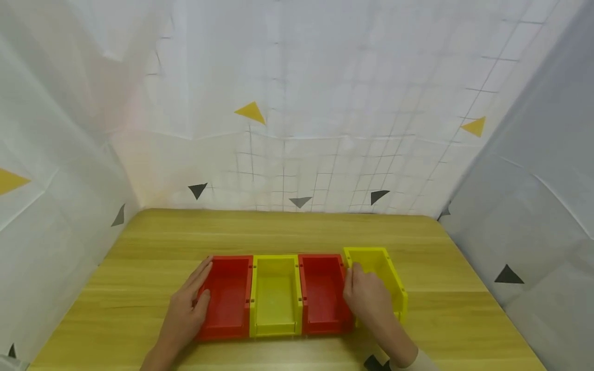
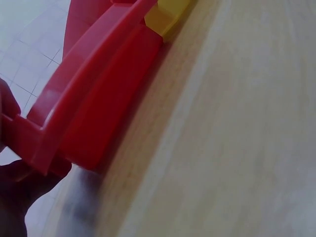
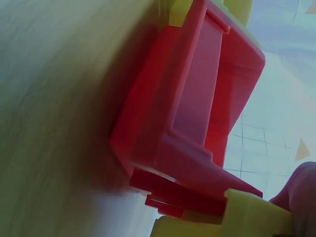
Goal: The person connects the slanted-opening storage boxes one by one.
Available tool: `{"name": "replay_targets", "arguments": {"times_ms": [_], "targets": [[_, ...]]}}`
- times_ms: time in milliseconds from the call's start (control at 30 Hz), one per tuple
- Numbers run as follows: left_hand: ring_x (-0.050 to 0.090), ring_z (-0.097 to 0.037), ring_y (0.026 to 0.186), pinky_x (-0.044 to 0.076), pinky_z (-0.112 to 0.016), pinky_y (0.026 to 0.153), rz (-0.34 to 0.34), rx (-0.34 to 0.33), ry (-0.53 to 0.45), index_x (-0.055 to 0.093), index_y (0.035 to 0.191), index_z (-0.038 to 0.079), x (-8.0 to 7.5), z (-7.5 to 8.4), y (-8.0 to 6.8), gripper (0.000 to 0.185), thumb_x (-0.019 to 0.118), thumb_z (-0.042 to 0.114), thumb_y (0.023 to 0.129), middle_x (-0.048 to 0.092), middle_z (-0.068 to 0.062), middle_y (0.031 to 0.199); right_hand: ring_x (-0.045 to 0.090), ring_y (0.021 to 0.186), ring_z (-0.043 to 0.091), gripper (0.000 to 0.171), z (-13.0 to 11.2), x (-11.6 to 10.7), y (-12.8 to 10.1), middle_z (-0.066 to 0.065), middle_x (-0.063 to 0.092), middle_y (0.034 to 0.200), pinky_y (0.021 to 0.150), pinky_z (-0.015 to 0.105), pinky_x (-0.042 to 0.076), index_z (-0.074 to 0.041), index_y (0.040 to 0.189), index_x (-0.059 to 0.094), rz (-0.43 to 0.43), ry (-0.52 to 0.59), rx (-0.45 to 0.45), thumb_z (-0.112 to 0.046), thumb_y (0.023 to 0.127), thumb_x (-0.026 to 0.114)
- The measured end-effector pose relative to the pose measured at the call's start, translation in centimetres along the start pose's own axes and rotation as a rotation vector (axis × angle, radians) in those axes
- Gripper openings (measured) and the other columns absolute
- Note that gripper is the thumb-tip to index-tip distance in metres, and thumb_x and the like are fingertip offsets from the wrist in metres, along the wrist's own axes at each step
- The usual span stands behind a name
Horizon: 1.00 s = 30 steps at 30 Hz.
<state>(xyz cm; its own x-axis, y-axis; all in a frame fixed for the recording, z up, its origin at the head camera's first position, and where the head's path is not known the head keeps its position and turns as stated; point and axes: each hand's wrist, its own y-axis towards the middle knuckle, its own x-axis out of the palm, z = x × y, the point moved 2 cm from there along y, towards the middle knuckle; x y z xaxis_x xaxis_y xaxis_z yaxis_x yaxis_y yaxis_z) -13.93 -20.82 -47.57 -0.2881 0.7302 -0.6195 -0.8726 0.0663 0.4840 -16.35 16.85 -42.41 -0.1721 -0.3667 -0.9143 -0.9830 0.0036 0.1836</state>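
None of the bins shows a brand, label or any writing you could read; the only marks are small dark dots along the rims where neighbouring bins meet.

Your left hand (image 1: 187, 306) lies against the outer wall of the left red bin (image 1: 226, 299), fingers fairly straight along the wall and the thumb hooked over the rim into the bin. In your left wrist view the same red bin (image 2: 94, 108) fills the frame, with your fingers (image 2: 12, 197) dark and blurred at its near corner, so how firmly they press cannot be told there.

Your right hand (image 1: 366, 299) rests on the seam between the right red bin (image 1: 322, 293) and the right yellow bin (image 1: 378, 275), fingers loosely bent over the yellow bin's inner wall. Whether they truly pinch that wall cannot be told. Your right wrist view shows the red bin (image 3: 197, 113) on its side in the frame, a yellow edge (image 3: 247, 215) just under your fingertip (image 3: 301, 192).

Between your hands the four bins stand side by side on the wooden table (image 1: 287, 232), touching: red by your left hand, then the yellow bin (image 1: 276, 296), red, and yellow at your right hand. Each bin's long axis runs away from you towards the far wall, with the lower open front facing you. The right yellow bin sits slightly further away than the other three and is turned a little out of line.
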Motion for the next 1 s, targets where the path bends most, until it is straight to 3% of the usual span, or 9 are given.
{"name": "replay_targets", "arguments": {"times_ms": [133,233,767,1000], "targets": [[0.044,-0.015,0.119,0.041,-0.009,0.064,0.002,-0.002,-0.018,0.038,0.144,0.015,0.1,0.0,0.0,0.061,0.051,-0.003,0.088,0.034,0.006,0.147,0.039,0.042,0.015,0.023,0.1,0.2,-0.1,0.002,0.04,0.053,0.035,0.027,0.032,-0.008,0.08,0.048,0.014,0.012,-0.01,-0.022,0.097,0.043],[0.045,-0.015,0.11,0.037,-0.018,0.048,-0.003,-0.017,-0.029,0.037,0.144,0.016,0.1,-0.1,-0.1,0.06,0.051,-0.002,0.089,0.033,0.008,0.147,0.038,0.041,0.015,0.024,0.2,0.3,-0.1,0.002,0.039,0.053,0.034,0.027,0.032,-0.008,0.078,0.047,0.021,0.02,-0.016,-0.022,0.097,0.043],[0.045,-0.017,0.105,0.035,-0.019,0.046,0.004,-0.003,-0.032,0.037,0.144,0.014,0.1,0.0,-0.1,0.061,0.05,-0.004,0.088,0.033,0.004,0.147,0.039,0.041,0.014,0.024,0.3,0.9,0.0,0.001,0.04,0.054,0.035,0.025,0.032,-0.008,0.082,0.048,-0.012,0.038,0.006,-0.025,0.098,0.041],[0.045,-0.014,0.114,0.038,-0.018,0.054,0.006,-0.006,-0.01,0.037,0.144,0.015,0.0,0.1,-0.1,0.061,0.051,-0.004,0.088,0.034,0.004,0.147,0.039,0.041,0.013,0.024,0.5,1.1,-0.1,0.001,0.041,0.054,0.035,0.025,0.033,-0.007,0.085,0.049,-0.019,0.047,0.003,-0.024,0.099,0.04]]}}
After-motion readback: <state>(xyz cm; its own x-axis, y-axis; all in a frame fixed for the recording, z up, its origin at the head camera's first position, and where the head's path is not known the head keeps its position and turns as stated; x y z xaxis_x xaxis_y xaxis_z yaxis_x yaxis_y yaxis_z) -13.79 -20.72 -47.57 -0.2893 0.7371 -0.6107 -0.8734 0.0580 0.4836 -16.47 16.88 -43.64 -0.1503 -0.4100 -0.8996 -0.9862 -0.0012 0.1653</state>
